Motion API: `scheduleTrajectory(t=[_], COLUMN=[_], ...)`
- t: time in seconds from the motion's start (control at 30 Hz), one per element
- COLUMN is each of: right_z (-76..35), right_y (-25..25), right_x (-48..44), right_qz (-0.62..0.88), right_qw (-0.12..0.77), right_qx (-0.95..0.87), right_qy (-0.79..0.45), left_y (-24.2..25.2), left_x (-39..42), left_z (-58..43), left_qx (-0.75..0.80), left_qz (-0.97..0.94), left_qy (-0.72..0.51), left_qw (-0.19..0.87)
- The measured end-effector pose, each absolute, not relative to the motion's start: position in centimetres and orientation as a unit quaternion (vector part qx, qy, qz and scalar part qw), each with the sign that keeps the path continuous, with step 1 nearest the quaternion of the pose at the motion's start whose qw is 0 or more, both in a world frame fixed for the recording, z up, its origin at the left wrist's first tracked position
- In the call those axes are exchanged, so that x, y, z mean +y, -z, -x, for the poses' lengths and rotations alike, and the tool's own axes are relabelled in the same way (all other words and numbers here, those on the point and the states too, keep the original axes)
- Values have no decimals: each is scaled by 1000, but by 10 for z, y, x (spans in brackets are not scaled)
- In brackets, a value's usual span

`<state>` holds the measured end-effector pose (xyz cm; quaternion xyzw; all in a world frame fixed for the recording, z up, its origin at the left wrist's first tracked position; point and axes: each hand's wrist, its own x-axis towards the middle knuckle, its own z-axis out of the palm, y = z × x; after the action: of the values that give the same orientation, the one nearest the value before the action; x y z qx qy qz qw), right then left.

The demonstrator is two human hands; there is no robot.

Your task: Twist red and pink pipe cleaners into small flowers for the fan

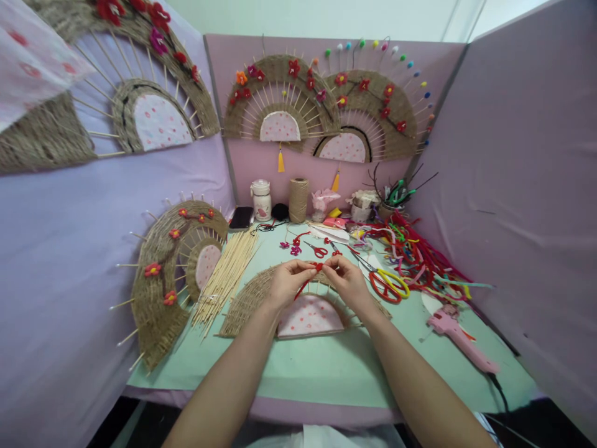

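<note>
Both hands meet over a twine-wrapped fan (252,298) lying on the table, its pink dotted half-round centre (310,316) towards me. My left hand (291,281) pinches a red pipe cleaner (302,290), whose tail hangs down below the fingers. From the other side my right hand (347,283) pinches the same piece, where a small red bent part (319,266) shows between the fingertips. Its exact shape is too small to make out. Just beyond the hands lie small red scissors (319,252) and several finished red and purple pipe-cleaner flowers (295,250).
Large scissors (387,286) with red and yellow handles lie right of the fan. A pink glue gun (461,342) rests at the right, its cord over the edge. Thin sticks (228,274) spread at left. Coloured pipe cleaners (410,255) heap at back right. A twine spool (298,200) stands behind.
</note>
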<state>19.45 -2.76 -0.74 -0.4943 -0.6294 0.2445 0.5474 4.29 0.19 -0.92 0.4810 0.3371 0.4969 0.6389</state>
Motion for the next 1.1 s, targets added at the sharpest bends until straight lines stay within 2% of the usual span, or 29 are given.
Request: scheduleTrajectory(t=[0.2,0.63,1.1], right_z=[-197,-189,-202], right_y=[2,-2,0], right_x=[-28,-35,-30], right_qz=[483,446,429], right_qw=[594,628,550], right_qx=[-576,-586,-688], right_qy=[-286,-253,-202], left_y=[3,-4,1], left_x=[-1,-7,-5], left_z=[-44,-50,-48], left_qx=[283,279,298], left_qz=[-360,-381,-404], left_qy=[-490,-517,-479], left_qw=[742,714,720])
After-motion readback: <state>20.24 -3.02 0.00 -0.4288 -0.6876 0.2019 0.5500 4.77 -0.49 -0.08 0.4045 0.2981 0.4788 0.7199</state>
